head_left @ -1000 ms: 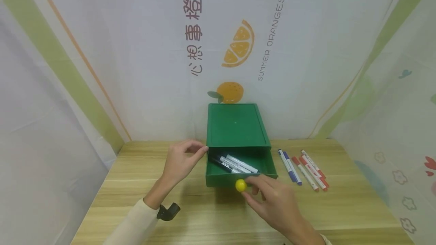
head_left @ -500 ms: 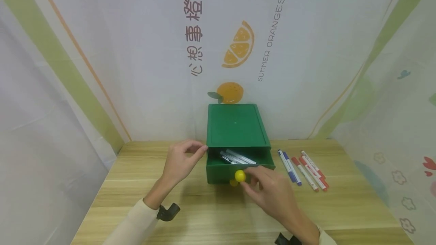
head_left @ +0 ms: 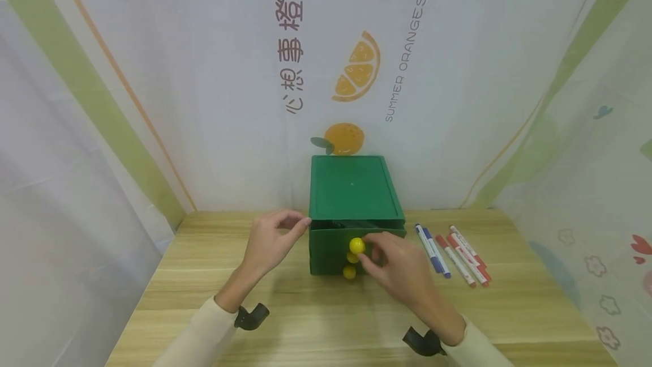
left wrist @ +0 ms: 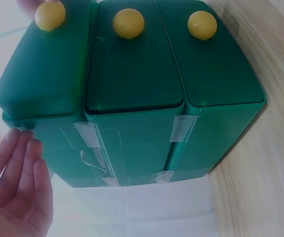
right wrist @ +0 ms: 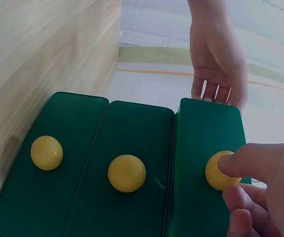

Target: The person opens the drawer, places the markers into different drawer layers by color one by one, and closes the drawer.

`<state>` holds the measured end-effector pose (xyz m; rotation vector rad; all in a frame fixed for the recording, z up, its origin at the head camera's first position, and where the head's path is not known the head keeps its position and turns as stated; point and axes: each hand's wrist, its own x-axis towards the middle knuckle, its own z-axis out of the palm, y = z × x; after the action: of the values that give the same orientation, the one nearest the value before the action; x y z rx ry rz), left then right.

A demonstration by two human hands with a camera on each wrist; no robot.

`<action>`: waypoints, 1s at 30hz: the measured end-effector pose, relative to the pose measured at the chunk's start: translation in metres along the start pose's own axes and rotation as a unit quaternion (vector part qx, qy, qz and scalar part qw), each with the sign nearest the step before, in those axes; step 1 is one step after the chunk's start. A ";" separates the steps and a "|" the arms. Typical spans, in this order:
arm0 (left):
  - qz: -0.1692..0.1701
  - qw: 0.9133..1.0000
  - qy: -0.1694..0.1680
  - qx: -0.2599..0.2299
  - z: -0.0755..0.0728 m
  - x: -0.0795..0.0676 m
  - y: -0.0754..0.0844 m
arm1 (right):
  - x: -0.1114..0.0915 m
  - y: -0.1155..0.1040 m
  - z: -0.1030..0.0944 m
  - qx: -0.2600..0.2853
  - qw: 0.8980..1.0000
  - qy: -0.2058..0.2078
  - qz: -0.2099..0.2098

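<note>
A small green drawer cabinet (head_left: 351, 186) stands on the table with three drawers, each with a round yellow knob. Its top drawer (head_left: 328, 251) sticks out a little, leaving a narrow dark gap under the top panel. Thumb and fingers of my right hand (head_left: 404, 265) pinch the top drawer's knob (head_left: 357, 246), as the right wrist view also shows. My left hand (head_left: 270, 242) rests its fingertips at the cabinet's upper left front edge, fingers loosely bent in the left wrist view. The middle drawer (left wrist: 132, 74) and bottom drawer (left wrist: 216, 71) are closed.
Blue markers (head_left: 433, 251) and several red markers (head_left: 466, 256) lie on the wooden table (head_left: 214, 276) right of the cabinet. A white curtain (head_left: 229, 129) with orange prints hangs close behind it. Black curved pieces (head_left: 252, 317) sit at both wrists.
My right hand has pushed the top drawer inward, away from me, nearly into the cabinet. The black-and-white markers inside have gone out of sight. My left hand has stayed in place.
</note>
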<state>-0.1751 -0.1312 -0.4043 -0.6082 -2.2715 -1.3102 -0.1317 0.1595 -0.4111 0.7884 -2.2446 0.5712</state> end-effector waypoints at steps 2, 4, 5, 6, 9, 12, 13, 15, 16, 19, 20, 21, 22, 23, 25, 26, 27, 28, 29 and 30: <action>0.003 1.000 0.000 -0.002 0.000 0.000 0.000 | 0.003 0.001 0.001 -0.003 1.000 0.002 0.000; 0.008 1.000 0.001 -0.002 0.000 0.001 0.000 | 0.005 0.002 0.002 -0.004 1.000 0.003 0.001; 0.010 1.000 0.001 -0.003 0.000 0.001 0.000 | 0.006 0.003 0.002 -0.005 1.000 0.003 0.002; 0.012 1.000 0.002 -0.002 0.000 0.001 -0.001 | 0.007 0.004 0.002 -0.006 1.000 0.003 0.002; 0.016 1.000 0.003 -0.003 0.000 0.002 -0.001 | 0.009 0.005 0.003 -0.009 1.000 0.001 0.004; 0.014 1.000 0.003 -0.005 0.000 0.003 -0.001 | 0.011 0.006 0.003 -0.009 1.000 0.000 0.003; 0.014 1.000 0.002 -0.007 0.000 0.003 -0.001 | 0.012 0.007 0.004 -0.008 1.000 0.000 0.003; 0.014 1.000 0.002 -0.006 0.000 0.004 0.000 | 0.012 0.008 0.004 -0.006 1.000 -0.002 0.004; 0.014 1.000 0.002 -0.006 0.000 0.004 0.000 | 0.013 0.008 0.005 -0.006 1.000 -0.003 0.005; 0.016 1.000 0.003 -0.004 0.000 0.004 0.000 | 0.014 0.009 0.005 -0.005 1.000 -0.009 0.010; 0.015 1.000 0.003 -0.002 0.000 0.004 0.000 | 0.014 0.009 0.005 -0.005 1.000 -0.011 0.012; 0.015 1.000 0.002 -0.001 0.000 0.004 0.000 | 0.014 0.009 0.006 -0.006 1.000 -0.013 0.014; 0.013 1.000 0.002 0.000 0.000 0.004 0.000 | 0.014 0.009 0.006 -0.006 1.000 -0.015 0.016; 0.012 1.000 0.002 0.002 -0.001 0.004 0.000 | 0.015 0.009 0.006 -0.006 1.000 -0.017 0.017; 0.010 1.000 0.001 0.005 -0.001 0.004 0.001 | 0.015 0.009 0.006 -0.006 1.000 -0.019 0.018; 0.010 1.000 0.002 0.006 -0.001 0.004 0.001 | 0.015 0.009 0.006 -0.006 1.000 -0.019 0.018; 0.010 1.000 0.002 0.007 -0.001 0.004 0.001 | 0.015 0.009 0.006 -0.008 1.000 -0.019 0.018; 0.011 1.000 0.003 0.008 -0.001 0.004 0.000 | 0.015 0.010 0.006 -0.008 1.000 -0.019 0.018; 0.012 1.000 0.003 0.008 0.000 0.004 0.000 | 0.015 0.010 0.006 -0.008 1.000 -0.019 0.018; 0.013 1.000 0.003 0.009 0.000 0.004 0.000 | 0.014 0.010 0.006 -0.007 1.000 -0.019 0.019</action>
<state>-0.1780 -0.1311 -0.4021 -0.6239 -2.2596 -1.2774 -0.1495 0.1579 -0.4066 0.7577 -2.2998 0.5625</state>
